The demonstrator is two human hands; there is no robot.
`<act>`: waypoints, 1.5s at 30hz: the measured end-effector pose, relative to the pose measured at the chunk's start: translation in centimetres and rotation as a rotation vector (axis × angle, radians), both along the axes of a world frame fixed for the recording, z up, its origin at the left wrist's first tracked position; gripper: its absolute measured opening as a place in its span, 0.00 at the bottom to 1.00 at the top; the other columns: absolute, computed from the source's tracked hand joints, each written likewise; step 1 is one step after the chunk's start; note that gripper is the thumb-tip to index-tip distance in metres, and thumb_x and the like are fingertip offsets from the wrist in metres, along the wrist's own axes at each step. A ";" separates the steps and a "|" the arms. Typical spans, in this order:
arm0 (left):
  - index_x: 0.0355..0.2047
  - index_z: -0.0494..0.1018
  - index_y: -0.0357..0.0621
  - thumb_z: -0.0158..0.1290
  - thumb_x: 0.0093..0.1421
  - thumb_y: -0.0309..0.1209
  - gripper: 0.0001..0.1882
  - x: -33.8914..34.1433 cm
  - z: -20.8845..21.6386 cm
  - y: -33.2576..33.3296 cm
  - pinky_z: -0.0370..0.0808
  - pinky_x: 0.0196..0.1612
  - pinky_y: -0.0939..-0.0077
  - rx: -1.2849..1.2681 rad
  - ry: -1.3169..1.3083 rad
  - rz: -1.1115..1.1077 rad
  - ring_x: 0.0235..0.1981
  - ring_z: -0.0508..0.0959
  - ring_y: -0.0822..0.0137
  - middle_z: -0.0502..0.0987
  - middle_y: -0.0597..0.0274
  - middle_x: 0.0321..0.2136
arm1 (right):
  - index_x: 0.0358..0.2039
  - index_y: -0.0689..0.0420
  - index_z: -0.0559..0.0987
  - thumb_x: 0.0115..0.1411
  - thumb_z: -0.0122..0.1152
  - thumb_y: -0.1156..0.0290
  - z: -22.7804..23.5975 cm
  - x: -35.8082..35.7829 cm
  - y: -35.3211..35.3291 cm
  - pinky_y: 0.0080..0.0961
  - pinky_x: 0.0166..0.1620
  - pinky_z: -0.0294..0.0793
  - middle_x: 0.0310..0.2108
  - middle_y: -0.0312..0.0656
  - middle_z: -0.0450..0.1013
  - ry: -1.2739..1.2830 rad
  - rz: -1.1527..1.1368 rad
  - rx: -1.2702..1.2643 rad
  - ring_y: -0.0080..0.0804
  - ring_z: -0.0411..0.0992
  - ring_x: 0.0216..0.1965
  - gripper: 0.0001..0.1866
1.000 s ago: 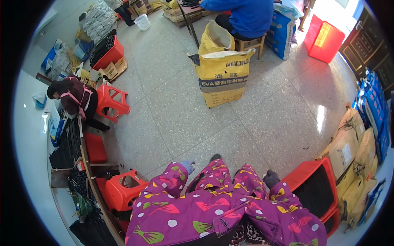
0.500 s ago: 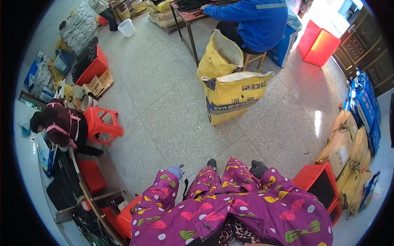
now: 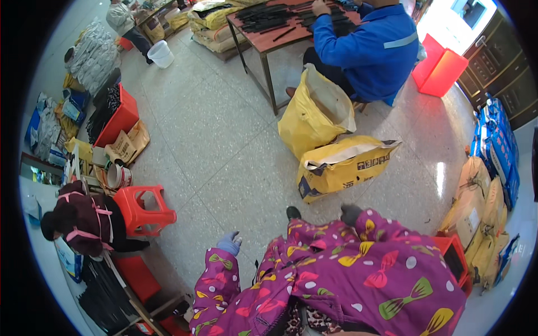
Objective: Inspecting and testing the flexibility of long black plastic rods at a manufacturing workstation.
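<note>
My left hand (image 3: 230,243), in a pale blue-grey glove, hangs low beside the purple patterned coat (image 3: 358,280). Its fingers are partly apart, and nothing shows in them. My right hand (image 3: 351,214), in a dark grey glove, is in front of the coat at hip height; its fingers blend into a dark shape. Nearest ahead of it stands a yellow sack (image 3: 343,171) with an open, folded-over top, touching no hand. Behind that sack a second open yellow sack (image 3: 308,120) leans toward a seated person in blue (image 3: 364,50). One dark shoe (image 3: 293,213) shows below me.
Ahead, a red-topped table (image 3: 280,38) bears black strips. On the left are a red stool (image 3: 147,210), a bent-over person (image 3: 84,215) and a red crate (image 3: 120,115). Full sacks (image 3: 468,193) and a red bin (image 3: 451,252) line the right. A white bucket (image 3: 161,54) stands far left.
My view has shifted: the yellow sacks sit nearer and lower, and more of the table shows. The person in blue has lifted an arm over the table. Both my hands remain low.
</note>
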State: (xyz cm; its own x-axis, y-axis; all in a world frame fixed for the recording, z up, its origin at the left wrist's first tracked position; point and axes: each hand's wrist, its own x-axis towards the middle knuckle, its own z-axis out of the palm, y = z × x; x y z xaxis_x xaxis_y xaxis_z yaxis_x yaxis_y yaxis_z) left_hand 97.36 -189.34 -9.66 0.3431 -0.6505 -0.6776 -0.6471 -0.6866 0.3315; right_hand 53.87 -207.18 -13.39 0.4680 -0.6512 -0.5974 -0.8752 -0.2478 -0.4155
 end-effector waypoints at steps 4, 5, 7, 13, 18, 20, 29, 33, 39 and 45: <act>0.48 0.67 0.51 0.50 0.52 0.38 0.21 5.5 -1.8 -1.7 0.69 0.44 0.69 -0.036 0.004 0.068 0.40 0.74 0.57 0.73 0.52 0.40 | 0.28 0.60 0.71 0.47 0.53 0.66 3.1 8.7 -6.6 0.35 0.32 0.67 0.21 0.50 0.70 -0.297 -0.207 0.068 0.43 0.71 0.26 0.11; 0.48 0.67 0.53 0.50 0.52 0.39 0.21 6.8 -2.3 -2.5 0.69 0.44 0.69 0.012 0.015 0.080 0.40 0.74 0.57 0.73 0.52 0.40 | 0.28 0.60 0.71 0.47 0.53 0.66 3.2 10.3 -7.8 0.35 0.32 0.67 0.21 0.50 0.70 -0.296 -0.212 0.070 0.43 0.71 0.26 0.11; 0.48 0.68 0.54 0.51 0.51 0.39 0.21 9.1 -2.0 -5.9 0.69 0.44 0.69 0.064 0.031 0.066 0.39 0.75 0.57 0.74 0.53 0.39 | 0.26 0.58 0.71 0.48 0.54 0.67 3.4 13.4 -10.6 0.33 0.30 0.66 0.20 0.47 0.70 -0.370 -0.074 -0.115 0.39 0.70 0.24 0.09; 0.47 0.68 0.55 0.51 0.51 0.40 0.21 18.2 -3.2 -16.7 0.70 0.42 0.70 0.026 0.007 -0.013 0.38 0.75 0.59 0.74 0.54 0.38 | 0.25 0.61 0.71 0.49 0.53 0.72 4.0 21.6 -18.6 0.26 0.29 0.66 0.19 0.40 0.69 -0.409 -0.442 0.085 0.28 0.67 0.23 0.05; 0.46 0.69 0.51 0.52 0.51 0.38 0.21 26.1 -3.6 -29.7 0.70 0.42 0.69 -0.047 0.064 -0.085 0.38 0.75 0.59 0.74 0.51 0.37 | 0.27 0.61 0.72 0.51 0.53 0.72 1.6 25.2 -26.2 0.22 0.29 0.67 0.20 0.38 0.70 -0.550 -0.622 -0.047 0.23 0.67 0.23 0.06; 0.46 0.69 0.49 0.52 0.51 0.37 0.20 26.7 -2.0 -36.0 0.70 0.43 0.69 -0.047 0.028 -0.189 0.38 0.75 0.57 0.74 0.51 0.37 | 0.27 0.61 0.72 0.52 0.52 0.71 3.1 26.3 -29.3 0.22 0.29 0.67 0.20 0.37 0.70 -0.589 -0.668 -0.130 0.23 0.67 0.23 0.06; 0.42 0.71 0.46 0.49 0.54 0.35 0.15 27.7 2.2 -57.9 0.67 0.46 0.70 -0.302 0.108 -0.401 0.42 0.73 0.56 0.73 0.51 0.39 | 0.35 0.61 0.73 0.53 0.54 0.67 6.8 29.0 -48.9 0.22 0.36 0.67 0.25 0.41 0.72 -0.578 -1.005 -0.458 0.28 0.70 0.30 0.12; 0.40 0.72 0.43 0.49 0.54 0.33 0.14 27.3 3.3 -65.7 0.68 0.44 0.71 -0.372 0.174 -0.420 0.40 0.74 0.57 0.74 0.50 0.37 | 0.41 0.62 0.72 0.52 0.56 0.62 4.3 27.8 -59.2 0.25 0.40 0.68 0.31 0.48 0.73 -0.589 -1.118 -0.566 0.36 0.72 0.34 0.20; 0.36 0.73 0.42 0.49 0.53 0.29 0.11 23.6 8.7 -79.1 0.70 0.39 0.74 -0.507 0.194 -0.557 0.35 0.76 0.59 0.75 0.53 0.32 | 0.46 0.63 0.69 0.49 0.55 0.52 4.8 27.2 -68.3 0.35 0.45 0.66 0.37 0.56 0.70 -0.166 -1.172 -0.604 0.49 0.69 0.41 0.30; 0.34 0.74 0.42 0.49 0.52 0.28 0.09 19.6 8.6 -95.1 0.72 0.36 0.74 -0.762 0.372 -0.731 0.32 0.76 0.58 0.75 0.54 0.31 | 0.49 0.64 0.65 0.49 0.53 0.48 5.7 28.1 -75.8 0.37 0.47 0.65 0.39 0.58 0.69 -0.024 -1.238 -0.649 0.51 0.67 0.43 0.35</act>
State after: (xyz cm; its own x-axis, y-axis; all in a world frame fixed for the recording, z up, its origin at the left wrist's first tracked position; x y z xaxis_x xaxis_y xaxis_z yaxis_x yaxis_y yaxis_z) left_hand 116.96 -284.45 -1.01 -0.4327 -0.9015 0.0032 -0.5848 0.2834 0.7601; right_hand 81.99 -282.95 -7.66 -0.6017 -0.7980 -0.0340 -0.6588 0.5199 -0.5438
